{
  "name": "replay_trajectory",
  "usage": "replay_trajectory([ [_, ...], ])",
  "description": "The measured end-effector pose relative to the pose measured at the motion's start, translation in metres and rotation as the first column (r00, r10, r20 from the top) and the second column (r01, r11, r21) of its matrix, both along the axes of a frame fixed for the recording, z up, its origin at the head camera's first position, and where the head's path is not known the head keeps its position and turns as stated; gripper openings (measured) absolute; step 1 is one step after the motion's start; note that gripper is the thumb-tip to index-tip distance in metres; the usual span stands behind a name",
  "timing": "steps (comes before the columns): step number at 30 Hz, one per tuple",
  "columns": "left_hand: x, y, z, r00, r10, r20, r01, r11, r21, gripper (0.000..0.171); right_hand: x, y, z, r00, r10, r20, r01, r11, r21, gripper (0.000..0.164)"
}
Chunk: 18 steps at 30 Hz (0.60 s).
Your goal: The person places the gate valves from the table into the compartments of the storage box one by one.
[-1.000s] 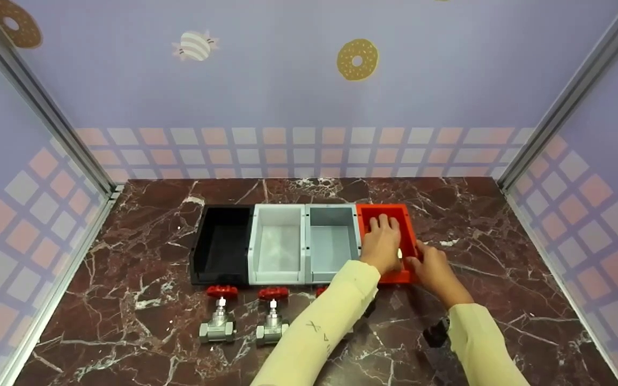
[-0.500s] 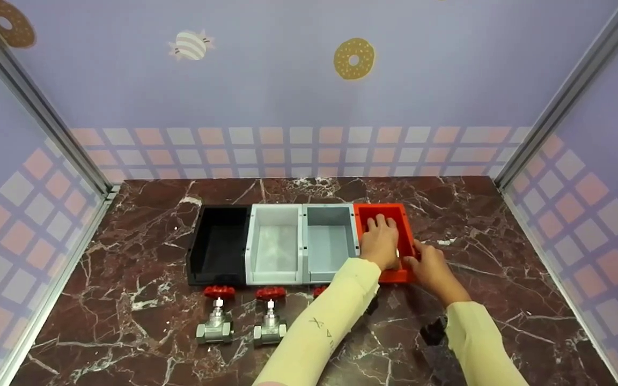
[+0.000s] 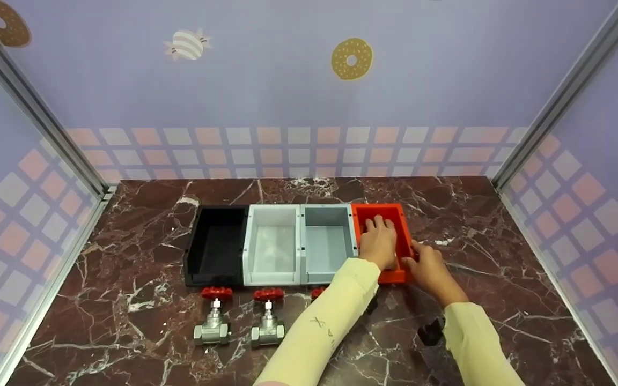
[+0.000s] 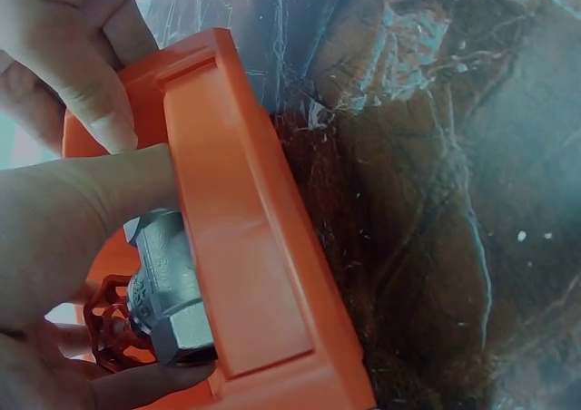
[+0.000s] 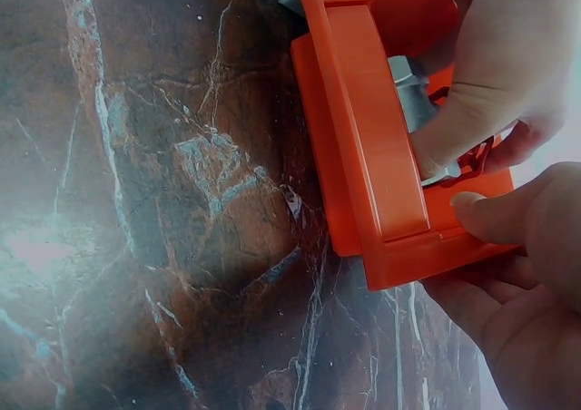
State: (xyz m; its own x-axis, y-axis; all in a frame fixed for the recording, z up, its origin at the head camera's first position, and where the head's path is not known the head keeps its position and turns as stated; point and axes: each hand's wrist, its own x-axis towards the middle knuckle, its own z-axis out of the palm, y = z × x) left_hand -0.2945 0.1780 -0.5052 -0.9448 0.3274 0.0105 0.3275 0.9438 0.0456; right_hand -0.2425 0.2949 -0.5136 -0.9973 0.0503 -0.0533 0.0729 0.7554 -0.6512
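Observation:
An orange-red open bin stands at the right end of a row of bins. My left hand reaches down inside it. In the left wrist view the thumb and fingers of that hand grip a gate valve, with a grey metal body and a red handwheel. The valve lies low behind the bin's front lip, partly hidden by the hand. My right hand pinches the bin's right side wall, its thumb inside the wall and its fingers outside, as the right wrist view shows.
Left of the orange-red bin are a grey bin, a white bin and a black bin, side by side. Two valves stand before them; a third red handwheel peeks out behind my left sleeve. Patterned walls surround the marble-look table.
The whole scene shifts slightly leftward in the head view. Both hands keep their places at the orange-red bin, the left inside and the right on its side wall.

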Motion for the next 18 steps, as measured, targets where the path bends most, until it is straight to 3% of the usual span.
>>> replay_trajectory([
  [18, -0.0031, 0.0048, -0.0061, 0.999, -0.010, 0.038, 0.010, 1.000, -0.007, 0.082, 0.0019, 0.0010, -0.0003, 0.999, 0.026, -0.034, -0.024, 0.999, 0.043, 0.044],
])
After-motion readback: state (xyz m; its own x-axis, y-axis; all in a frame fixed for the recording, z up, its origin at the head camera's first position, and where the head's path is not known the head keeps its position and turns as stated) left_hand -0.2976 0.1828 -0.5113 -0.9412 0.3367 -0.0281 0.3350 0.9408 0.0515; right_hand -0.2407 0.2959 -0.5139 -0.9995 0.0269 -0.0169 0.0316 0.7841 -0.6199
